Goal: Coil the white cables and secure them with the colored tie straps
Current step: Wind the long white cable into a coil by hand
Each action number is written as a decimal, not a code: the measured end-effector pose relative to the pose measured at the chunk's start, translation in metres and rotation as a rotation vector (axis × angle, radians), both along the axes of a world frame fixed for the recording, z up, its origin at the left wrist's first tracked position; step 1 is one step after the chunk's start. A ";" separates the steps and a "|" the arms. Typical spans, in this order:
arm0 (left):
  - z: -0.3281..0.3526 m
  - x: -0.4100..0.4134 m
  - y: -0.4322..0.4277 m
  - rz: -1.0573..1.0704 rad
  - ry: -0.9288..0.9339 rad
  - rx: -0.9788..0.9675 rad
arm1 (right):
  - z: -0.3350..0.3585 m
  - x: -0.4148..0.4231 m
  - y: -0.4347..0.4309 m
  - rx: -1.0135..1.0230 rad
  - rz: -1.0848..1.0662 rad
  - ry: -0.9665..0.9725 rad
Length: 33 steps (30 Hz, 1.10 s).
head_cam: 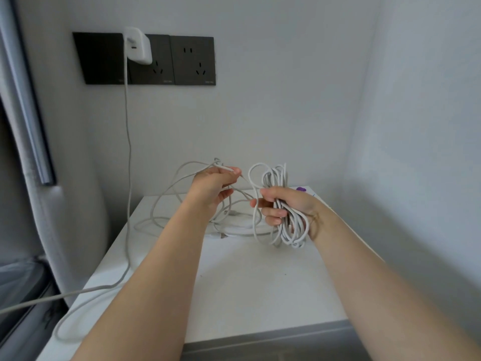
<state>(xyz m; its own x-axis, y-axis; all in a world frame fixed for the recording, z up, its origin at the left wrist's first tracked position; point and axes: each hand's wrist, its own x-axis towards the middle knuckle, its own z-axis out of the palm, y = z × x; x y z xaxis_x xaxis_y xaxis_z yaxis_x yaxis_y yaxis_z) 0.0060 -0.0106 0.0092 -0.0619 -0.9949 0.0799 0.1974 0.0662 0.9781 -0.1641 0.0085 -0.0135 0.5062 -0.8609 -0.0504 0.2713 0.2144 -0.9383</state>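
— White cable coil point(291, 230): where, which way?
— Gripped in right hand point(289, 201), fingers curled round its middle, above bench point(247, 282); long axis upright, loops at 12 and 6 o'clock.
— Left hand point(210, 186)?
— Pinching loose cable end point(229, 169), tip pointing to 3 o'clock, toward the coil.
— Any writing?
— Small print on socket plates point(194, 61), too blurred to read.

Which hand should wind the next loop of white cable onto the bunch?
Probably the left hand. Its fingers pinch the loose cable just beside the coiled bundle, while the right hand is full, gripping that bundle above the table.
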 end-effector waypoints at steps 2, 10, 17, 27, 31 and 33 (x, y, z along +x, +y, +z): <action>0.000 -0.001 0.000 0.000 0.011 0.000 | 0.000 0.001 -0.002 0.011 -0.036 0.005; 0.002 -0.006 0.006 0.015 0.032 -0.034 | 0.003 0.001 -0.003 0.057 -0.125 0.090; 0.005 -0.006 0.009 -0.006 0.067 -0.054 | -0.001 0.004 -0.009 0.088 -0.155 0.094; 0.003 -0.008 0.007 -0.051 0.044 -0.080 | -0.001 0.004 -0.009 0.072 -0.189 0.134; 0.006 -0.008 0.007 -0.062 0.042 -0.034 | -0.001 0.003 -0.008 0.119 -0.278 0.169; 0.007 -0.007 0.007 -0.063 0.064 0.012 | 0.000 0.003 -0.009 0.143 -0.325 0.140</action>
